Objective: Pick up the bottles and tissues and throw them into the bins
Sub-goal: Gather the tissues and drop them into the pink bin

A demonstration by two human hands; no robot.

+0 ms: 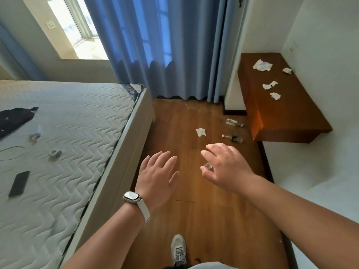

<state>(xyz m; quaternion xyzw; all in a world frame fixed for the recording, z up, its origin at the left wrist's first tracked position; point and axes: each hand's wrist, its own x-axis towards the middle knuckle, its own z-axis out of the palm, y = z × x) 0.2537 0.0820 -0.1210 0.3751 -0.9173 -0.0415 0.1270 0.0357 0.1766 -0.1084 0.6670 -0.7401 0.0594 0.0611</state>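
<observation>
Ahead of both spread, empty hands, left [157, 172] and right [225, 167], lie a tissue [200, 132] and two bottles [233, 138] [234, 122] on the floor [204, 210]. More tissues [262, 65] rest on the cabinet [281, 117] beyond the right hand; the bed [68, 142] flanks the left.

Bed [58, 152]: left of frame; phone [19, 183] on it, lower left. Floor [204, 210]: centre. On it, one tissue [200, 132] at centre, two bottles [234, 122] [233, 138] just right of it, beside the tabletop [291, 117]. Tabletop: upper right, four tissues [262, 65] [287, 70] [269, 85] [275, 95] on it. Curtain [165, 45]: top centre, behind the floor.
</observation>
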